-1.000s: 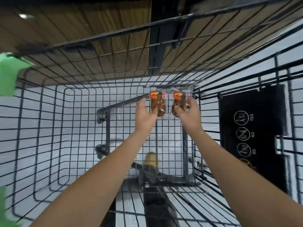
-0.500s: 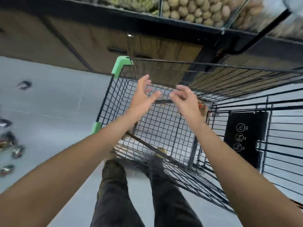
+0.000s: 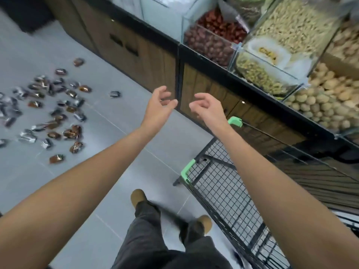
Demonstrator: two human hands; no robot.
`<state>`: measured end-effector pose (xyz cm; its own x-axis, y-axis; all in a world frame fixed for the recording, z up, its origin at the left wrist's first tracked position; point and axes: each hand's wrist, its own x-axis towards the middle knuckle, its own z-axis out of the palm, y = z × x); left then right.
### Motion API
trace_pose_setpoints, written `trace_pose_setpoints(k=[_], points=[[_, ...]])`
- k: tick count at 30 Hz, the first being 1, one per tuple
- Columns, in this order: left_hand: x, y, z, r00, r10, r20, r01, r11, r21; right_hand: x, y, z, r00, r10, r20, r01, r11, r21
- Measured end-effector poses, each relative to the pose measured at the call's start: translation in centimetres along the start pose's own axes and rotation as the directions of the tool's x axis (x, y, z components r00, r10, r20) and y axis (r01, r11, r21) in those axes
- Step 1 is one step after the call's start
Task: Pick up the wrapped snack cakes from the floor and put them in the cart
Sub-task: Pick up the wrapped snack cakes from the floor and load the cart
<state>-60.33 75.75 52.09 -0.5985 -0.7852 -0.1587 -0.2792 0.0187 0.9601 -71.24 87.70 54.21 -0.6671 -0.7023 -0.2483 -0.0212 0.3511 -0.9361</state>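
Both hands are up in front and empty. The left hand and right hand have their fingers loosely curled, with nothing in them and a gap between the two. They hover in front of the wooden cabinet without touching it.

The wrapped snack cakes are all over the grey floor, a loose scatter off to the person's left and well apart from the cart. One stray cake lies between the bunch and the cabinet.

The cart is black wire with green corner caps. It's on the right, parked along the cabinet front, and I can't tell what's inside from this angle.

Clear bins of nuts line the cabinet top. Tan shoes and dark trousers show at the bottom.
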Motion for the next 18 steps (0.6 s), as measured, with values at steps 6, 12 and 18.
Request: trace_pose_setpoints(k=[6,12,18], points=[[3.1,-1.0,-11.8,0.98,0.018,-0.197,-0.034,0.996,-0.077,3.9,-6.1,11.4,0.992,-0.052,0.113,0.063,0.993,-0.098],[5.8,-2.2,-23.0,0.966,-0.007,-0.258,-0.012,0.997,-0.073,7.1,-11.0,22.3,0.976,-0.056,0.212,0.081,0.99,-0.112],[7.0,-3.7,-33.2,0.918,-0.029,-0.396,0.005,0.998,-0.06,8.5,-14.3,32.3,0.939,-0.058,0.34,0.102,0.989,-0.111]])
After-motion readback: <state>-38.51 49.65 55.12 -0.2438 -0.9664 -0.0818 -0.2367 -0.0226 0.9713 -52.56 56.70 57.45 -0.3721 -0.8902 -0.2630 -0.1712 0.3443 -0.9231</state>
